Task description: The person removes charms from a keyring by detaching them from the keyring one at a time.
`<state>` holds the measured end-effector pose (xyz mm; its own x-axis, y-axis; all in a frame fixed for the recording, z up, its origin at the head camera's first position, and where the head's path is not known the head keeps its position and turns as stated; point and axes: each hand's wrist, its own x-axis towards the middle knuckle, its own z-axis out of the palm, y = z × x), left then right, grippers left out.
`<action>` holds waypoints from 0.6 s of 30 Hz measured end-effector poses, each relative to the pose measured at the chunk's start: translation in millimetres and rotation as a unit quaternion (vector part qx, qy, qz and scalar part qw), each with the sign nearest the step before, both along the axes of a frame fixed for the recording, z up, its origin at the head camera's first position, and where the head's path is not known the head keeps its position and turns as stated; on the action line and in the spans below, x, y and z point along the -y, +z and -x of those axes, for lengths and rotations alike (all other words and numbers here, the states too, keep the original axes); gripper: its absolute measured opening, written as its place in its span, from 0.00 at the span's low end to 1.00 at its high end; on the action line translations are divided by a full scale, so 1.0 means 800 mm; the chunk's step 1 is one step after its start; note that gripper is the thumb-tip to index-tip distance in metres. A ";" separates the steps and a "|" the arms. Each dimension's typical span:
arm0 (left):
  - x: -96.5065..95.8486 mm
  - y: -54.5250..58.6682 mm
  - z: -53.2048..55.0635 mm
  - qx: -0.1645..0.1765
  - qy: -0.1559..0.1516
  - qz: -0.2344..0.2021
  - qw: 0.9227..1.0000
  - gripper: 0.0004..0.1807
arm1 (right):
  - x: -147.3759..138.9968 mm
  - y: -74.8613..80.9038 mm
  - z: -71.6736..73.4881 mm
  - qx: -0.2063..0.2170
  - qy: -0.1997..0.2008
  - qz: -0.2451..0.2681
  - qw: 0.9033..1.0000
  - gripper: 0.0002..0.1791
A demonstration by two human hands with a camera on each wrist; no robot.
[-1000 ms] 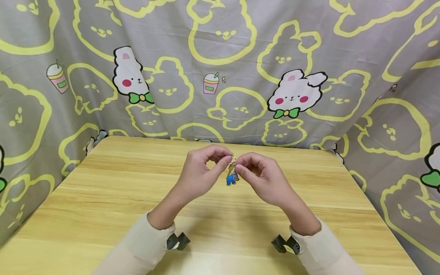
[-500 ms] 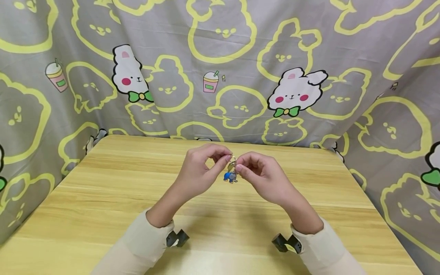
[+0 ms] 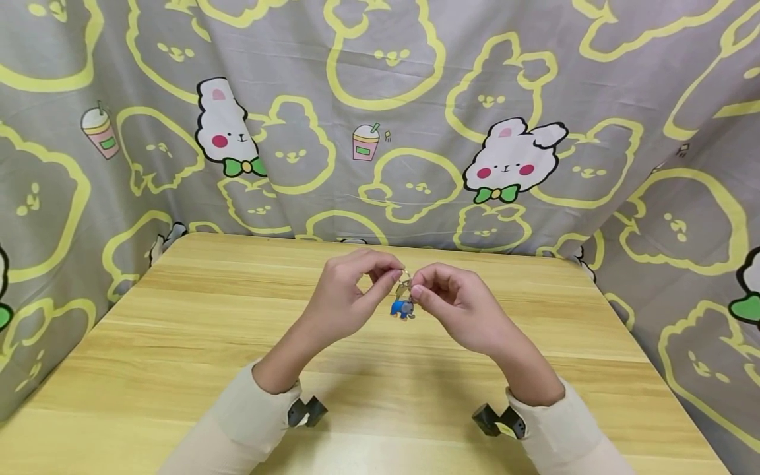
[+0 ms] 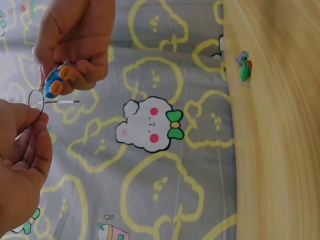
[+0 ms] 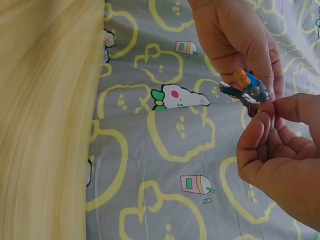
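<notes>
In the head view, my left hand (image 3: 350, 297) pinches a metal key ring (image 3: 406, 272) between thumb and fingers. The ring's loop shows plainly in the left wrist view, with a thin key (image 4: 65, 102) on it. Facing it, my right hand (image 3: 460, 307) pinches the small link at the head of a blue and grey elephant charm (image 3: 402, 309) with orange feet. Several keys (image 5: 235, 93) hang beside the charm in the right wrist view. Fingertips hide where the charm's link meets the ring. Both hands are held up, above the table.
A wooden table (image 3: 380, 409) spreads under the hands. A grey curtain (image 3: 415, 218) with yellow outlines and rabbit prints stands behind it and at the sides. In the left wrist view, a small green, blue and red item (image 4: 245, 69) lies on the table; its kind is unclear.
The elephant charm has swung and turned, now showing its side with the head to the right. My right hand has shifted slightly right. Both grips stay the same.
</notes>
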<state>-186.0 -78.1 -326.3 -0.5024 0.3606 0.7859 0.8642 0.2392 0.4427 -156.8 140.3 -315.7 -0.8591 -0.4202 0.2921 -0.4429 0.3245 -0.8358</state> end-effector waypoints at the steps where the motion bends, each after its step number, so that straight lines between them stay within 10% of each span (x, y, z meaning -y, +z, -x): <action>1: 0.000 0.000 0.000 -0.001 0.000 0.001 1.000 0.03 | 0.000 0.000 0.000 0.001 0.001 -0.001 1.000 0.04; 18: 0.008 0.010 -0.004 -0.091 0.009 0.097 0.991 0.02 | -0.003 -0.001 0.003 0.004 0.010 -0.021 1.000 0.06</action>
